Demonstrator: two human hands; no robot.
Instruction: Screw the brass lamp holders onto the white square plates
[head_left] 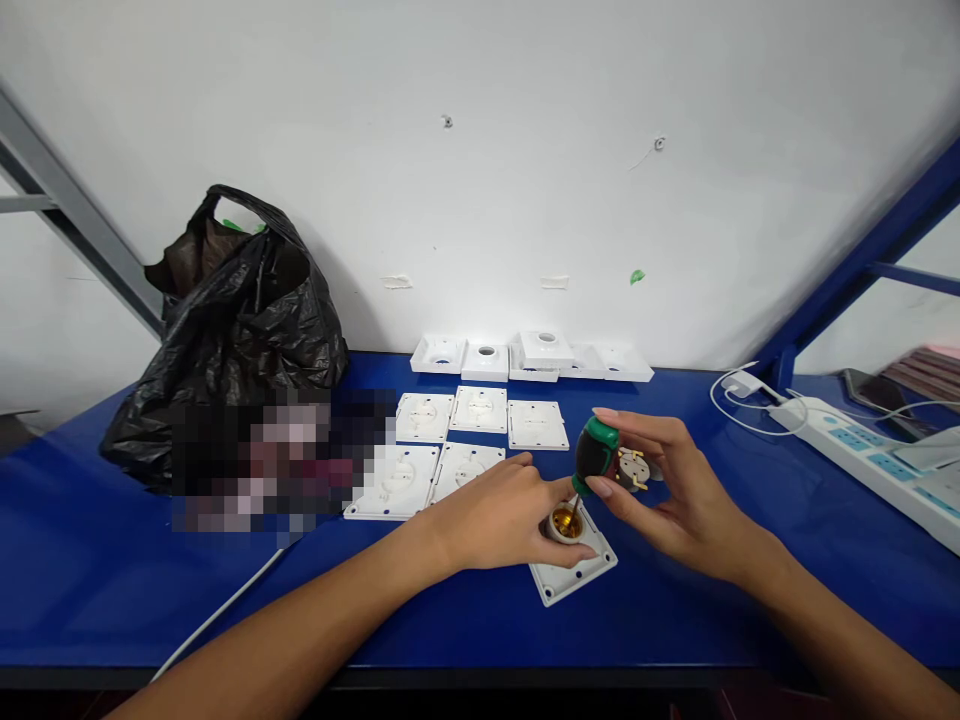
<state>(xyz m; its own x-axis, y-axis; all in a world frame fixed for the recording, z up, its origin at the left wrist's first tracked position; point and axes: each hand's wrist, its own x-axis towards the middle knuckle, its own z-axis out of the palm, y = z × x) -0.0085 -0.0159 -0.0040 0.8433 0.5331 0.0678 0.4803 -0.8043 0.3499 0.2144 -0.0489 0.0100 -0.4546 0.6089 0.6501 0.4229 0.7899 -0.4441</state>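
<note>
On the blue counter, near its front edge, lies a white square plate with a round lamp socket standing up from it. The left hand rests on the plate's left part, its grip closed around the socket's side, thumb and fingers touching the socket rim. The right hand is just to the right and slightly above, its grip clamped on a screwdriver by the green and black handle, forefinger on top and thumb beneath. The screwdriver slants down to the left, and its shaft dips into the socket's brassy mouth; the tip itself is hidden inside. The same right hand also cradles a small socket insert with brass tabs against its fingers, just right of the handle. So the socket sits below and between the two grips, touching the left and reached only by the tool from the right.

Behind the hands, five more white plates lie flat in two rows, and further back a line of white covers stands along the wall. A black bag slumps at the left, next to a blurred patch. At the right edge lie a power strip and a white charger with its cable.
</note>
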